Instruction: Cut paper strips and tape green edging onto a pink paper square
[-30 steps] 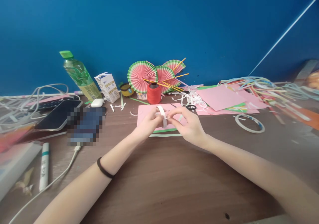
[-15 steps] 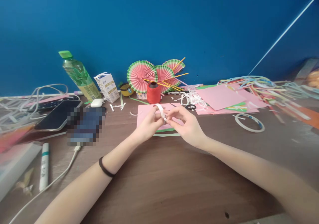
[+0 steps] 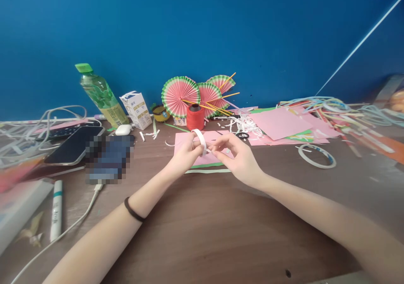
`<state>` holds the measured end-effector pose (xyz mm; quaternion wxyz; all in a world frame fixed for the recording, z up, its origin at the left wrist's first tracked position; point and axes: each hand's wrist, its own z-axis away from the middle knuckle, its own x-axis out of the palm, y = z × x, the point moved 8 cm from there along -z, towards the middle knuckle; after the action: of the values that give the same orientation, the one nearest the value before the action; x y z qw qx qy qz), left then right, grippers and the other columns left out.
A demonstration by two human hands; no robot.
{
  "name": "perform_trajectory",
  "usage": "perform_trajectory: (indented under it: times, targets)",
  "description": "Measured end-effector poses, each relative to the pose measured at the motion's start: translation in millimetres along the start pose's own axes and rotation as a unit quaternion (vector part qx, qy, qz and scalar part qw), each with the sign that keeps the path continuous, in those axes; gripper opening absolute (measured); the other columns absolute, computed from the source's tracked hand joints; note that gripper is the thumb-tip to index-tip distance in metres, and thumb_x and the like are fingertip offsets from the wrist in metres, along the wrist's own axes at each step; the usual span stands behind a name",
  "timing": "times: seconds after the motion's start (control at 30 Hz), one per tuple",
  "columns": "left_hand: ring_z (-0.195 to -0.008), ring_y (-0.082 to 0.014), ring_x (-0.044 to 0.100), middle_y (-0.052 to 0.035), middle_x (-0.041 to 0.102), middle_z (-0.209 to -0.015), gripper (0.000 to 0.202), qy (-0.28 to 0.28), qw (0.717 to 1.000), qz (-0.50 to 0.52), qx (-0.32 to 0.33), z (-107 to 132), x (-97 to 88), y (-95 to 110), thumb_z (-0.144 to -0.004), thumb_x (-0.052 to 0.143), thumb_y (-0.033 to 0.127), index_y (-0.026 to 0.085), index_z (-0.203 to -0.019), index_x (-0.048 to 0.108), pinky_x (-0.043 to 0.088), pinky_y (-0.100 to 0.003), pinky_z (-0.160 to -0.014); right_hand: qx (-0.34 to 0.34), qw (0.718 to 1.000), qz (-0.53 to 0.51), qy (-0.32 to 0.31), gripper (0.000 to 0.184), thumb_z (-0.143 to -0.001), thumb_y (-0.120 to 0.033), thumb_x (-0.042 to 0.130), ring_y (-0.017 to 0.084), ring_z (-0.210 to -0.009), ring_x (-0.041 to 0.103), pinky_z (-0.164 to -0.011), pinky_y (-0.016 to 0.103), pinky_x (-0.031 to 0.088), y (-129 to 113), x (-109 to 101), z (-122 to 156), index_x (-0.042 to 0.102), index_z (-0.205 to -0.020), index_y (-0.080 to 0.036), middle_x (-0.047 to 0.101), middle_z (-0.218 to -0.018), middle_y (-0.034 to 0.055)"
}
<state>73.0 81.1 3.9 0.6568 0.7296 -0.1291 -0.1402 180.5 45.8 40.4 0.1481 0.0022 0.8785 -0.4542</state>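
My left hand point(image 3: 187, 151) is closed around a white roll of tape point(image 3: 200, 139), held on edge above the desk. Close to its right side, my right hand point(image 3: 237, 155) pinches the end of a short white tape strip point(image 3: 208, 151) that runs to the roll. Beneath both hands lie pink paper point(image 3: 181, 140) and a green-edged sheet point(image 3: 208, 165), with a pale green paper strip point(image 3: 210, 171) along the near side. Just behind stands a spool of red thread point(image 3: 195, 118).
Pink and green pleated paper fans point(image 3: 180, 94) lean against the blue wall. Scissors point(image 3: 242, 135), white paper scraps point(image 3: 246, 125) and stacked pink paper point(image 3: 280, 123) lie right of them. Another tape roll point(image 3: 317, 156) is farther right. A bottle point(image 3: 102, 94), carton point(image 3: 136, 110) and phones point(image 3: 75, 146) stand or lie left.
The tape roll and my left hand have shifted slightly left, away from my right fingertips. A short white length now shows between roll and right fingers.
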Motion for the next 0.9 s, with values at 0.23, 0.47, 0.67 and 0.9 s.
perform_trajectory:
  times: [0.23, 0.47, 0.67, 0.9]
  targets:
    - [-0.076, -0.0142, 0.056, -0.0062, 0.063, -0.086, 0.056, -0.111, 0.994, 0.013, 0.008, 0.4, 18.1, -1.1, -0.078, 0.051, 0.02, 0.013, -0.129, 0.03, 0.04, -0.033, -0.077, 0.022, 0.998, -0.049, 0.032, 0.015, -0.077, -0.019, 0.059, 0.013, -0.075, 0.056, -0.072, 0.031, 0.048, 6.2, -12.9, -7.1, 0.051, -0.09, -0.022, 0.055, -0.08, -0.0002]
    - [-0.067, -0.0115, 0.045, -0.0039, 0.06, -0.079, 0.041, -0.138, 0.99, -0.002, 0.001, 2.2, 23.5, -3.5, -0.083, 0.044, 0.028, 0.013, -0.121, 0.049, 0.037, -0.027, -0.066, 0.048, 0.989, -0.136, 0.013, 0.018, -0.074, -0.024, 0.064, 0.012, -0.075, 0.054, -0.07, 0.028, 0.047, 13.7, -16.1, -12.0, 0.052, -0.088, -0.022, 0.053, -0.076, -0.0012]
    - [-0.066, -0.0108, 0.04, -0.0003, 0.051, -0.07, 0.036, -0.144, 0.986, 0.077, -0.022, 4.7, 23.3, -1.3, -0.08, 0.046, 0.02, 0.015, -0.114, 0.056, 0.032, -0.026, -0.063, 0.081, 0.962, -0.26, -0.018, 0.02, -0.074, -0.022, 0.065, 0.01, -0.07, 0.05, -0.066, 0.025, 0.044, 20.6, -9.9, -14.0, 0.053, -0.09, -0.022, 0.05, -0.074, -0.0024]
    - [-0.063, -0.0105, 0.037, 0.0009, 0.045, -0.064, 0.038, -0.143, 0.982, 0.107, -0.056, 7.0, 22.8, -0.7, -0.077, 0.05, 0.021, 0.013, -0.113, 0.057, 0.029, -0.027, -0.061, 0.138, 0.932, -0.335, -0.03, 0.022, -0.07, -0.021, 0.067, 0.009, -0.069, 0.05, -0.064, 0.022, 0.042, 27.8, -4.8, -14.3, 0.055, -0.089, -0.022, 0.049, -0.072, -0.0031]
